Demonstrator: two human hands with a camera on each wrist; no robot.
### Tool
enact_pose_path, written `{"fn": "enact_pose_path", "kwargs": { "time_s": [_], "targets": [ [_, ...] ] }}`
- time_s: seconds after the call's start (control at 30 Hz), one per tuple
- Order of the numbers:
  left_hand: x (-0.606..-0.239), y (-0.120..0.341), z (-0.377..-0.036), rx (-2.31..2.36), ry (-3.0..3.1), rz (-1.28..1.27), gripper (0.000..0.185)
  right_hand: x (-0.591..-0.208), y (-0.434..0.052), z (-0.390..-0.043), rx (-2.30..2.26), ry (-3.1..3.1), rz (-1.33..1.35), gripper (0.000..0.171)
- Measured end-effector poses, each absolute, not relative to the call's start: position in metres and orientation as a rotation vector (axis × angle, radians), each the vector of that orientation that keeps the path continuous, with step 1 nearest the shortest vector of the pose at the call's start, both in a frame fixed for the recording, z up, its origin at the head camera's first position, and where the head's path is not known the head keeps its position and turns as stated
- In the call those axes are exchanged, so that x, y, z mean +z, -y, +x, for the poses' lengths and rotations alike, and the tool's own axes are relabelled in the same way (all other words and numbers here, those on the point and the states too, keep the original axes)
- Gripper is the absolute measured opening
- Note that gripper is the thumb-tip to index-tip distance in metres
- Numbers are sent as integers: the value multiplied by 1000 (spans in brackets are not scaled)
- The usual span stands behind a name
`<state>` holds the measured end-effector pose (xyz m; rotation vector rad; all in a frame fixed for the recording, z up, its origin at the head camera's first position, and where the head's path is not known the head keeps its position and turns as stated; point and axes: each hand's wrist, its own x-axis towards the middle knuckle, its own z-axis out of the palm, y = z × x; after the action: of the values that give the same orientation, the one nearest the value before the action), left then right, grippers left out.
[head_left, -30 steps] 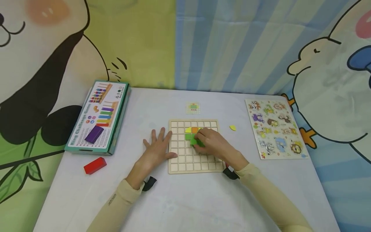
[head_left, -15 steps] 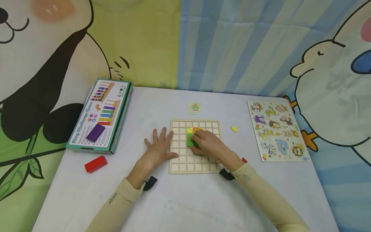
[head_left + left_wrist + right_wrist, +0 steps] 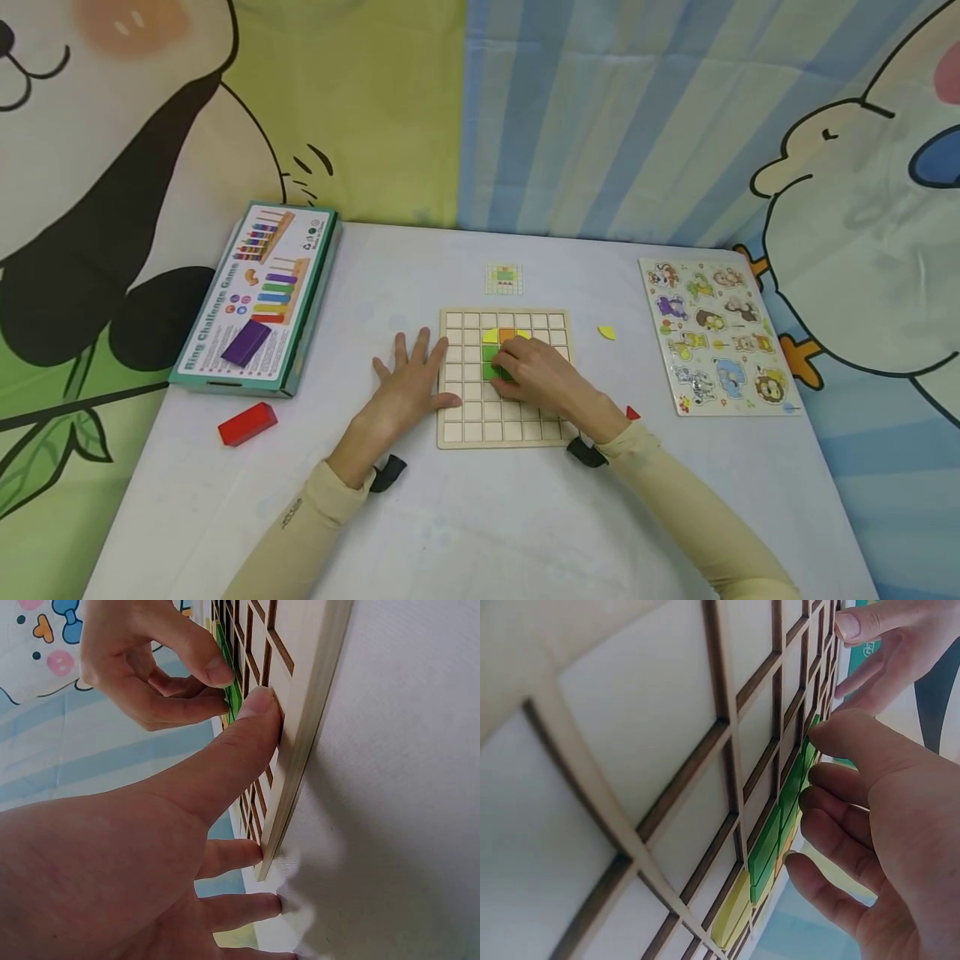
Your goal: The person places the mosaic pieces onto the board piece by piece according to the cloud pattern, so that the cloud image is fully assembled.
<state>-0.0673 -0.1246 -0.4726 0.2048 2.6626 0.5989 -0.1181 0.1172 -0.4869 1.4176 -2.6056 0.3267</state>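
A wooden grid board lies flat in front of me. My right hand is over its upper middle, thumb and fingers curled around a green square tile set among other green tiles. Above these sit an orange tile and yellow tiles, partly covered by that hand. My left hand spreads flat at the board's left edge. Its thumb presses on the board, and other fingertips reach the rim and tablecloth.
A small pattern card lies behind the board. Rightward are a loose yellow piece, a red piece by the sleeve, and an animal puzzle board. At left stand a game box with a purple block, and a red block.
My right hand has shifted slightly left and lower, and the green tile under it now lines up with the grid. A red piece shows beside the right sleeve. My left hand stays in place.
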Motion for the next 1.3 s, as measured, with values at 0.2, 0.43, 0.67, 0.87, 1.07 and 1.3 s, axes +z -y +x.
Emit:
{"fn": "enact_pose_path", "kwargs": {
  "time_s": [0.2,0.43,0.67,0.87,1.07,1.3],
  "targets": [
    [-472,124,-68,612,-2677,206,102,-482,-127,-120,378,2623,1377,21],
    [-474,125,-66,633,-2654,195,103,-474,-162,-125,426,2653,1279,20],
    [-473,125,-68,642,-2652,199,103,-472,-209,-124,402,2741,1133,22],
    [-475,126,-67,644,-2652,204,104,-481,-240,-114,391,2791,1060,22],
    [-474,127,-66,650,-2656,217,104,-483,-258,-101,425,2800,1014,22],
    [-472,126,-66,654,-2658,223,102,-486,-268,-79,481,2829,996,22]
  ]
}}
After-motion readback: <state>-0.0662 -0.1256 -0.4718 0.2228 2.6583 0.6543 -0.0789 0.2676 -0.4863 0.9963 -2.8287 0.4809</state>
